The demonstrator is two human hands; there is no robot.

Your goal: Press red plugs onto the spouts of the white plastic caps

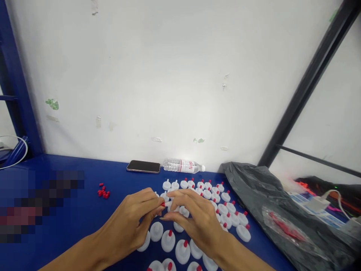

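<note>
My left hand is closed, thumb and forefinger pinching a small red cap. The cap is at the tip of a white nozzle lid, which points to the left. Around that lid curl the thumb and fingers of my right hand, which partly hide it. Beneath and around both hands, many white round nozzle lids stand on the blue table. Most carry red tips, like one lid in front. A few have bare white nozzles, such as one lid beside my left hand.
A small pile of loose red caps lies on the blue table at left. Along the wall are a phone and a water bottle on its side. A dark plastic bag covers the right, with a clear packet on it.
</note>
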